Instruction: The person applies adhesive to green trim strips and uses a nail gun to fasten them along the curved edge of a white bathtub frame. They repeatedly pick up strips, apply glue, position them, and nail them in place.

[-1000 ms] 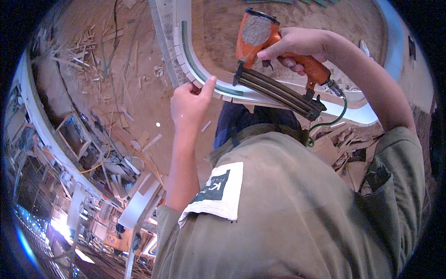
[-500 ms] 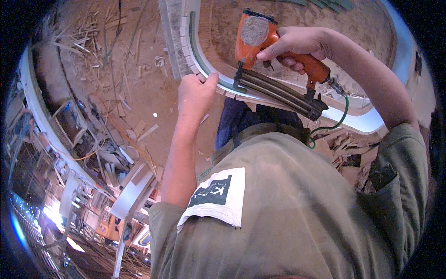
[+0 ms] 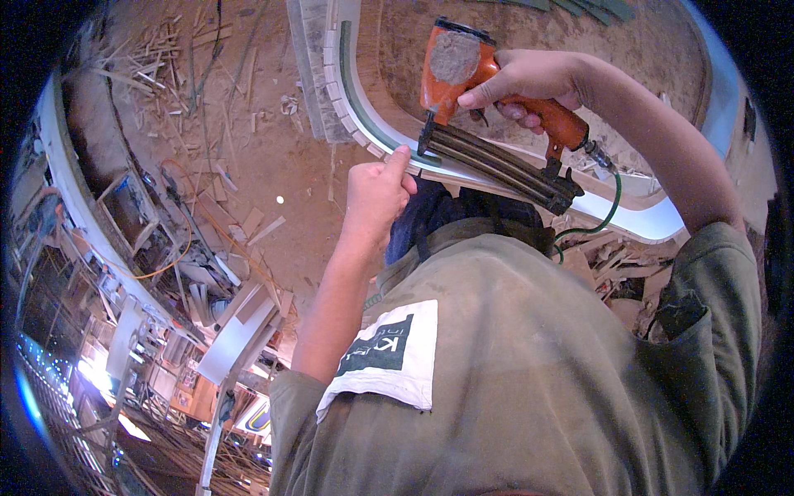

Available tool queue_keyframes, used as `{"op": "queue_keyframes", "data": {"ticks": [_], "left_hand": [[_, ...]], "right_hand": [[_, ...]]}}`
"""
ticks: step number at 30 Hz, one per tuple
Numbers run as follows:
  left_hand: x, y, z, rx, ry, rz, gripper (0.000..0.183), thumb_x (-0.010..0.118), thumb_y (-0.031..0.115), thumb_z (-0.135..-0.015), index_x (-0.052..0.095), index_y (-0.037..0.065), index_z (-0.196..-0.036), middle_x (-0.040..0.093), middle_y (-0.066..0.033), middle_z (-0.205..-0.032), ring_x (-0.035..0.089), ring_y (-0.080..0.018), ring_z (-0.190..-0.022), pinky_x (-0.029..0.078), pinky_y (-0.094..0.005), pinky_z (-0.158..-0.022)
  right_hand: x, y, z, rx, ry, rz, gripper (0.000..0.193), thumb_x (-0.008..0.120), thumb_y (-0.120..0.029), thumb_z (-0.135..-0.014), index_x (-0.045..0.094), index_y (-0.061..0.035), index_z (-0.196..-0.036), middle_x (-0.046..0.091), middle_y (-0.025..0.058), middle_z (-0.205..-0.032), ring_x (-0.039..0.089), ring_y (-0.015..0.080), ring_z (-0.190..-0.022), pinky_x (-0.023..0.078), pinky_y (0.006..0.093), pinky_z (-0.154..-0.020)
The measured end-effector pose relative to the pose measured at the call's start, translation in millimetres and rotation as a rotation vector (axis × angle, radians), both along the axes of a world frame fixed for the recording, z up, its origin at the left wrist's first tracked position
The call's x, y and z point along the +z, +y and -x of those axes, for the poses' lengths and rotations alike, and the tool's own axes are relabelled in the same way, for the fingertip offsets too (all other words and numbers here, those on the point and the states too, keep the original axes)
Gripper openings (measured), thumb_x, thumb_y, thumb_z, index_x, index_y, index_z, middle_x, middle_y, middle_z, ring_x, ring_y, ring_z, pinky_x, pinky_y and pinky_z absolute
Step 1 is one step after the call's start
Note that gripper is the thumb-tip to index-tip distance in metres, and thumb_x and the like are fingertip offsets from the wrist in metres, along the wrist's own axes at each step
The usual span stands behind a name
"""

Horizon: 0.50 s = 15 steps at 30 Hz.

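Note:
My right hand (image 3: pixel 533 87) grips an orange nail gun (image 3: pixel 447 74) by its handle, thumb and fingers wrapped round it. The gun's long dark magazine (image 3: pixel 504 169) slants down to the right. Its nose sits at the bend of a curved white frame (image 3: pixel 361 91), next to a dark green strip (image 3: pixel 354 103) lying along the frame. My left hand (image 3: pixel 379 194) is closed beside the nose, with one fingertip on the frame's outer edge. Whether its curled fingers hold anything is hidden. Small pale blocks (image 3: pixel 337 99) line that outer edge.
A green air hose (image 3: pixel 616 202) hangs from the gun's handle. Wood offcuts (image 3: pixel 153 62) litter the floor at left, with more scraps (image 3: pixel 633 273) at right. A long curved white piece (image 3: pixel 78 219) runs down the left side. A grey board (image 3: pixel 310 74) lies beside the frame.
My left hand has moved right and slightly down along the frame's edge, closer to the gun's nose. The right hand and nail gun have barely moved.

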<state>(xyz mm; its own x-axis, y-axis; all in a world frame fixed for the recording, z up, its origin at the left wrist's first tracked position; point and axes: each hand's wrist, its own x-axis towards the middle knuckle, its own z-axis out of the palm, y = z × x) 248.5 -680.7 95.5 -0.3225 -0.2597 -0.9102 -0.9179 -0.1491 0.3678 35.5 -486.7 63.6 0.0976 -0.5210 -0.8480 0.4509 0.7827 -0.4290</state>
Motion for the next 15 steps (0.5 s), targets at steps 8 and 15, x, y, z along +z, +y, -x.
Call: {"op": "queue_keyframes", "data": {"ticks": [8, 15], "left_hand": [[-3.5, 5.4, -1.5, 0.118, 0.019, -0.027, 0.045, 0.065, 0.037, -0.099, 0.061, 0.004, -0.068, 0.047, 0.0020, -0.049, 0.039, -0.0079, -0.038, 0.026, -0.0260, -0.037], [-3.3, 5.2, -3.8, 0.171, 0.040, -0.099, 0.042, 0.064, 0.035, -0.100, 0.060, 0.005, -0.070, 0.044, 0.0039, -0.050, 0.036, -0.0072, -0.039, 0.025, -0.0256, -0.038]], "right_hand": [[-3.3, -1.9, -1.1, -0.006, 0.017, 0.012, 0.040, 0.081, -0.045, -0.085, 0.061, -0.0096, -0.087, 0.050, -0.0012, -0.057, 0.052, 0.0124, -0.044, 0.043, 0.0296, -0.042], [-2.4, -5.4, 1.8, 0.010, -0.009, 0.040, 0.039, 0.081, -0.043, -0.085, 0.061, -0.0098, -0.092, 0.050, -0.0015, -0.058, 0.052, 0.0123, -0.044, 0.043, 0.0295, -0.042]]}}
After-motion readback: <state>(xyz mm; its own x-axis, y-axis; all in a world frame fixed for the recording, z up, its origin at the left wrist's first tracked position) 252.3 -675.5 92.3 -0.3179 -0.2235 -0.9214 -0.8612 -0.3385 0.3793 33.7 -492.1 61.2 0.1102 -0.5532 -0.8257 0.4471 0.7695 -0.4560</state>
